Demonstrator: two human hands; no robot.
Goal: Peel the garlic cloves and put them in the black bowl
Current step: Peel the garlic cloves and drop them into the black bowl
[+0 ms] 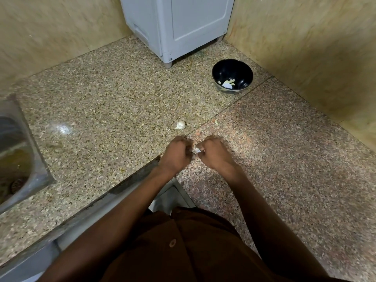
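Head view, both hands' fingers curled, pinching garlic clove [197,150] btwn them (blurry).

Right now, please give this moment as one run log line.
hands: peeling garlic clove | black bowl: holds peeled pieces | counter: one clove waiting

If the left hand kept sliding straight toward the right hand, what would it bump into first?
Most likely the garlic clove pinched between both hands: the left hand faces the right hand, with only that clove between them.
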